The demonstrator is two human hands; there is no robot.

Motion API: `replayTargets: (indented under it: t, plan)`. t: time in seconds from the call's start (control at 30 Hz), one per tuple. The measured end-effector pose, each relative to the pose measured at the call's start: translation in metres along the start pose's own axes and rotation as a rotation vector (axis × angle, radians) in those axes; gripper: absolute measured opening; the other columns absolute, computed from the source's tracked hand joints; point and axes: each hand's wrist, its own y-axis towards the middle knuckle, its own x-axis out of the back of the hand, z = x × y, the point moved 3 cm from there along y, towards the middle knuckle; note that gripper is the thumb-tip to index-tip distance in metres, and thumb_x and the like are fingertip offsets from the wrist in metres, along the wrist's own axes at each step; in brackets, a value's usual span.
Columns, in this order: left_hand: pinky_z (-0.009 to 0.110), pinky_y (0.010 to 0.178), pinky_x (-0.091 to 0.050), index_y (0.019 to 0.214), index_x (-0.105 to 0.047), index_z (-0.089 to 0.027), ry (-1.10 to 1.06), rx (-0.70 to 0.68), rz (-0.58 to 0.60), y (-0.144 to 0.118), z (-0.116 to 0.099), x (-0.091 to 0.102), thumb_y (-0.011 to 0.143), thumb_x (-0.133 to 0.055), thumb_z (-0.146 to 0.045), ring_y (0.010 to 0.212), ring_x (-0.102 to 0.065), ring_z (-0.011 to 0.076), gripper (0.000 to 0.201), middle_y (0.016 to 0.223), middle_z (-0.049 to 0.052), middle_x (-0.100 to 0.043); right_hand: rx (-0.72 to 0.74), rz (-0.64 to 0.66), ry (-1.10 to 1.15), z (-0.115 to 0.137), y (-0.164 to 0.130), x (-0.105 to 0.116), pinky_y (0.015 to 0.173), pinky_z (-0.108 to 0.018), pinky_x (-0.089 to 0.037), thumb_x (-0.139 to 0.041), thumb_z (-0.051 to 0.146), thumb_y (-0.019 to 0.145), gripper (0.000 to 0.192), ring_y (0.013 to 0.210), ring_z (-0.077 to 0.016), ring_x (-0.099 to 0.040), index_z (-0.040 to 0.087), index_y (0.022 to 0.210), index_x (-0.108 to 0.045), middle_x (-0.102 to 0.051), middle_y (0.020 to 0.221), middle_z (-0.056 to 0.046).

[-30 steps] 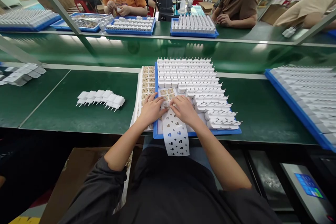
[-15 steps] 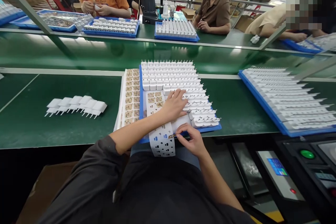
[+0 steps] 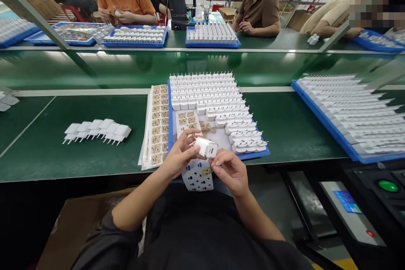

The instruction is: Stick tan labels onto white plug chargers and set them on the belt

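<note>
My left hand is closed around a white charger plug, whose end with a port slot faces up toward me. Beside it, my right hand pinches a small tan sticker between thumb and fingers, just below the charger. Under both hands lies a partly peeled sticker sheet, hanging over the front edge of a blue tray. Rows of white chargers with pins up fill the tray's back and right side. Several loose tan pieces lie inside it.
Stacked sticker sheets lie left of the tray. Farther left, a row of white chargers rests on the green table. Another full blue tray stands right, near a control box. People sit across the raised shelf.
My left hand has come back toward me from the tray and now holds a charger. My right hand has stayed near the sheet, keeping its sticker and turning slightly.
</note>
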Motion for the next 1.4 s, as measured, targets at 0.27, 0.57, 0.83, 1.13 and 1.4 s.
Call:
replayTargets:
  t: [0.27, 0.57, 0.83, 1.13, 1.4]
  plan:
    - [0.046, 0.111, -0.052, 0.130, -0.068, -0.027, 0.331, -0.290, -0.153, -0.036, 0.017, 0.010, 0.098, -0.060, -0.035, 0.132, -0.060, 0.0285, 0.035, 0.138, 0.011, -0.065, -0.095, -0.039, 0.054, -0.004, 0.007, -0.015, 0.072, -0.031, -0.053, -0.068, 0.025, 0.093, 0.003, 0.079, -0.0179, -0.063, 0.026, 0.091, -0.067, -0.065, 0.081, -0.001]
    - [0.042, 0.101, -0.059, 0.131, -0.067, -0.030, 0.584, -0.417, -0.175, -0.044, 0.019, 0.016, 0.086, -0.078, -0.027, 0.121, -0.067, 0.0275, 0.047, 0.130, 0.010, -0.072, -0.194, -0.043, -0.016, -0.001, 0.005, -0.017, 0.072, -0.032, -0.054, -0.069, 0.031, 0.091, 0.009, 0.077, -0.0186, -0.063, 0.024, 0.087, -0.065, -0.064, 0.079, -0.002]
    - [0.042, 0.103, -0.057, 0.130, -0.068, -0.030, 0.657, -0.472, -0.158, -0.046, 0.014, 0.011, 0.085, -0.079, -0.028, 0.118, -0.068, 0.0263, 0.047, 0.125, 0.009, -0.073, -0.244, -0.122, -0.082, 0.002, 0.018, -0.015, 0.077, -0.032, -0.055, -0.070, 0.029, 0.089, 0.007, 0.081, -0.0180, -0.063, 0.025, 0.087, -0.065, -0.066, 0.084, -0.002]
    - [0.039, 0.099, -0.059, 0.128, -0.069, -0.029, 0.697, -0.489, -0.183, -0.047, 0.008, 0.008, 0.084, -0.079, -0.028, 0.114, -0.070, 0.0246, 0.045, 0.122, 0.009, -0.074, -0.253, -0.136, -0.099, 0.000, 0.018, -0.017, 0.078, -0.030, -0.055, -0.070, 0.027, 0.089, 0.004, 0.081, -0.0167, -0.063, 0.025, 0.088, -0.067, -0.066, 0.085, -0.001]
    - [0.041, 0.099, -0.059, 0.126, -0.070, -0.028, 0.734, -0.482, -0.194, -0.047, 0.007, 0.007, 0.085, -0.079, -0.031, 0.113, -0.071, 0.0257, 0.042, 0.121, 0.009, -0.075, -0.226, -0.137, -0.172, 0.002, 0.019, -0.017, 0.076, -0.032, -0.056, -0.069, 0.028, 0.090, 0.005, 0.080, -0.0178, -0.064, 0.024, 0.088, -0.066, -0.067, 0.084, -0.001]
